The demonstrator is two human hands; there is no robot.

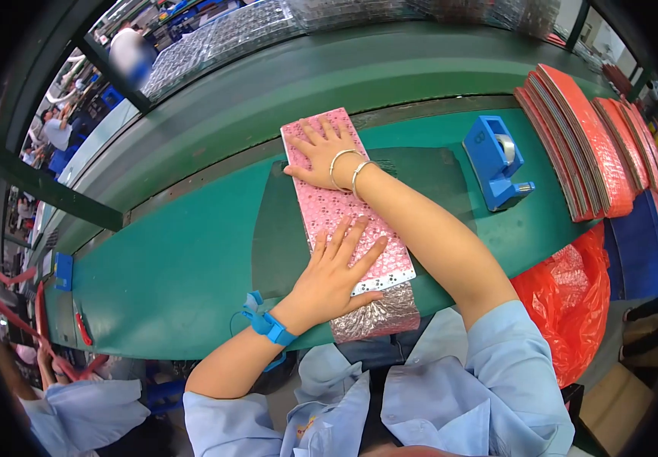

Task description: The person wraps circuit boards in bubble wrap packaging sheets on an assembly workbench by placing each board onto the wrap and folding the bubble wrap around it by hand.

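A long flat white panel with small dark marks (pixel 384 282) lies on the table, mostly covered by pink bubble wrap (pixel 330 209). A loose silvery-pink flap of the wrap (pixel 378 316) extends past the panel's near end and over the table edge. My left hand (pixel 334 274), with a blue strap at the wrist, rests on the near part of the wrap, fingers spread. Farther up, my right hand (pixel 325 158), wearing two bangles, lies flat across the far end with its fingers apart. Neither hand grips anything.
To the right stand a blue tape dispenser (pixel 493 164) and a stack of red-wrapped panels (pixel 573 145). A red plastic bag (pixel 573 305) hangs below the table's right edge. A red-handled tool (pixel 83 329) and a blue object (pixel 63 272) lie far left. A co-worker's sleeve (pixel 89 411) shows lower left.
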